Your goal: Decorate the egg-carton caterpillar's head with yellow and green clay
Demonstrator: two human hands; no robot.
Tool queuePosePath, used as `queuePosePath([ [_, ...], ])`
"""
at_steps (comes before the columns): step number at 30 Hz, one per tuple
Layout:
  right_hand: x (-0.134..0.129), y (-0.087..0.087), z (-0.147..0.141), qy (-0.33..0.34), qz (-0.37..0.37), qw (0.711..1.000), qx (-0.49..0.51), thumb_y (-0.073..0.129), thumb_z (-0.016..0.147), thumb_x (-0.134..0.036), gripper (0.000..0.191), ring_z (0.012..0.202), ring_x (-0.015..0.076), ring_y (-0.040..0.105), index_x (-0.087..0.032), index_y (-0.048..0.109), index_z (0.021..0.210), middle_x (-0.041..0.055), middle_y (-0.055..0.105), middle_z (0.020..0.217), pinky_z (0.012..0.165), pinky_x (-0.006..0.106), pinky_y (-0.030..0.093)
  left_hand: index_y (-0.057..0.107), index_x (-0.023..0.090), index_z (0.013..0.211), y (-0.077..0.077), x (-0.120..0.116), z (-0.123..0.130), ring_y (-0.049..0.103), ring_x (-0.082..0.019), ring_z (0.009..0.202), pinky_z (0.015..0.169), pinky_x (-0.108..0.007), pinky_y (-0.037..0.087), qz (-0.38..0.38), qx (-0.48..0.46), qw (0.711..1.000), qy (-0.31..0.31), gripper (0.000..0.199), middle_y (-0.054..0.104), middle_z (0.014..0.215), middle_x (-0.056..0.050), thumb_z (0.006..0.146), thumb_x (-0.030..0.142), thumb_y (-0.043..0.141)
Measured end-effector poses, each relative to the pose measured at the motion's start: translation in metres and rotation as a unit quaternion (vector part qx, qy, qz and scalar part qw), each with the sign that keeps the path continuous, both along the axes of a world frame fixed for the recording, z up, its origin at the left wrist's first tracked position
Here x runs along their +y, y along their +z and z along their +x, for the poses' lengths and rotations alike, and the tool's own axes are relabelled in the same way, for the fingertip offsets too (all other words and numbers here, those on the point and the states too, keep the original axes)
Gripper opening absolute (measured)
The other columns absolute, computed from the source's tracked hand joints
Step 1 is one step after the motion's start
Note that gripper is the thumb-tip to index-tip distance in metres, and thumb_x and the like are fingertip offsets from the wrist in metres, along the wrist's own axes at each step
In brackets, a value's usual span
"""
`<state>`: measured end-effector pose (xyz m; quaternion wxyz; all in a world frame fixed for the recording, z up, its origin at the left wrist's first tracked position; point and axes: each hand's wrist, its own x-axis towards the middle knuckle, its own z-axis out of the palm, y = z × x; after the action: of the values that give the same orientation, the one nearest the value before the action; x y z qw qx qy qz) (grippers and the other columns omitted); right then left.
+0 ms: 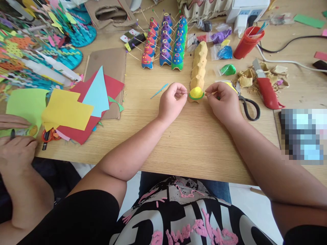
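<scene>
A tan egg-carton strip (199, 64) lies lengthwise in front of me, its nearest bump covered with yellow clay (196, 92). A thin green clay strand (196, 98) curves around the lower front edge of the yellow. My left hand (173, 100) is at the left end of the strand, thumb and fingertips pinched together. At the right end, my right hand (222, 100) has its thumb and fingers also pinched close to the bump. What sits between the fingertips of either hand is too small to make out.
Painted caterpillars (166, 42) with sticks stand behind. Scissors (251, 109), a red knife (268, 92) and a red cup (247, 42) are right. A blue tool (159, 91) and coloured sheets (67, 109) lie left. Another person's hands (16, 143) are far left.
</scene>
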<state>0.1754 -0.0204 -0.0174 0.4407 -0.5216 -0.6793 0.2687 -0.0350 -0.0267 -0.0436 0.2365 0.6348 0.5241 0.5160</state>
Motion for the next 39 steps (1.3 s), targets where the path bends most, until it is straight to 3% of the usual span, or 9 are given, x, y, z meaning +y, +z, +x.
queuePosePath([
  [20,-0.004,0.004,0.000,0.032,-0.017,0.999,-0.012,0.072,0.096,-0.026,0.003,0.068,0.0146,0.051,-0.026,0.068,0.095,0.0014,0.071,0.092,0.068,0.034,0.047,0.064,0.024,0.099,0.001,-0.001,-0.001,0.077,-0.012,0.098,0.092,-0.027,0.062,-0.017,-0.010,1.000,-0.017,0.023,0.080,0.101,0.001,0.092,0.001,0.066],
  [24,-0.002,-0.001,0.004,0.016,-0.003,0.999,0.027,0.069,0.095,-0.025,0.005,0.073,0.0161,0.053,-0.027,0.067,0.099,0.0016,0.068,0.096,0.074,0.036,0.050,0.066,0.024,0.101,-0.002,0.001,-0.003,0.076,-0.013,0.098,0.093,-0.030,0.062,-0.017,0.001,1.000,-0.010,0.018,0.080,0.104,0.000,0.095,0.008,0.067],
  [29,-0.001,-0.002,0.008,-0.003,-0.001,0.998,0.055,0.062,0.100,-0.027,0.005,0.083,0.0199,0.061,-0.027,0.064,0.095,0.0015,0.058,0.086,0.082,0.039,0.054,0.068,0.027,0.106,-0.001,0.001,-0.007,0.073,-0.016,0.099,0.092,-0.032,0.061,-0.001,0.020,1.000,-0.003,0.010,0.080,0.110,-0.002,0.099,0.021,0.072],
  [32,0.000,-0.004,0.007,0.000,-0.003,0.998,0.066,0.062,0.103,-0.031,0.011,0.087,0.0210,0.065,-0.027,0.062,0.093,0.0022,0.061,0.086,0.083,0.040,0.056,0.068,0.027,0.108,0.000,0.000,-0.006,0.072,-0.016,0.103,0.090,-0.031,0.059,-0.004,0.020,1.000,0.001,0.009,0.080,0.114,-0.003,0.101,0.024,0.071],
  [39,0.005,-0.013,0.004,0.008,-0.004,0.989,0.145,0.077,0.098,-0.041,0.022,0.087,0.0196,0.075,-0.029,0.059,0.098,0.0008,0.064,0.091,0.069,0.034,0.056,0.069,0.027,0.110,0.003,-0.003,-0.003,0.070,-0.016,0.103,0.081,-0.029,0.056,0.010,0.028,1.000,0.007,0.009,0.078,0.116,-0.004,0.101,0.027,0.069],
])
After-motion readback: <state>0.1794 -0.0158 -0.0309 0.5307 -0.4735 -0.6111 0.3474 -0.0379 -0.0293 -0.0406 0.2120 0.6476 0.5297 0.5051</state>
